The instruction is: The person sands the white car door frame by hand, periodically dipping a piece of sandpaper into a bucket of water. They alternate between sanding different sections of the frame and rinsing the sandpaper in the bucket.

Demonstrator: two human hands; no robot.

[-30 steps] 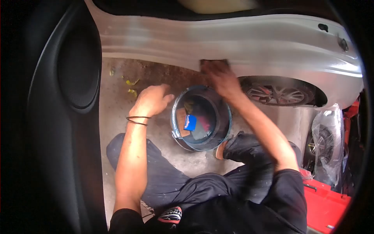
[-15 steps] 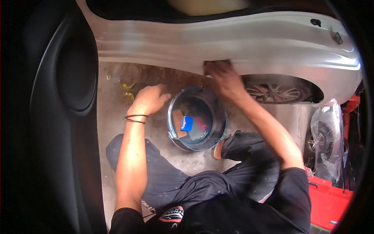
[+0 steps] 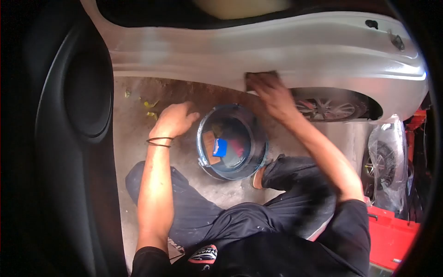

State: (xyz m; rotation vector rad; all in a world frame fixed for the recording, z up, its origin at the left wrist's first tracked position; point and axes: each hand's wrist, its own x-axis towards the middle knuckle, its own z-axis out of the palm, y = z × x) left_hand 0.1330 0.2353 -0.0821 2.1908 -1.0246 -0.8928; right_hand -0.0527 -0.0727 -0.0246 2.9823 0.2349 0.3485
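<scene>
My right hand (image 3: 273, 96) is pressed to the silver car's side panel (image 3: 207, 55), just ahead of the wheel arch. Under its fingers is a dark rectangular piece of sandpaper (image 3: 251, 82), slightly blurred and partly covered. My left hand (image 3: 174, 121) hovers left of a dark bucket (image 3: 199, 143), thumb apart from loosely bent fingers, with nothing visible in it. Inside the bucket are a brown block (image 3: 210, 147), a blue block (image 3: 220, 147) with pale markings, and something pink (image 3: 237, 147), apparently in water.
A black door panel (image 3: 90, 92) rises along the left side. The car's wheel (image 3: 330, 108) is to the right of my right hand. Yellow scraps (image 3: 150, 104) lie on the floor. A red cabinet-like object (image 3: 392, 235) and a plastic-covered wheel (image 3: 384, 161) stand at far right.
My right hand and the sandpaper have shifted slightly right along the panel. My left hand stays nearly in place beside the bucket. The view has moved a little.
</scene>
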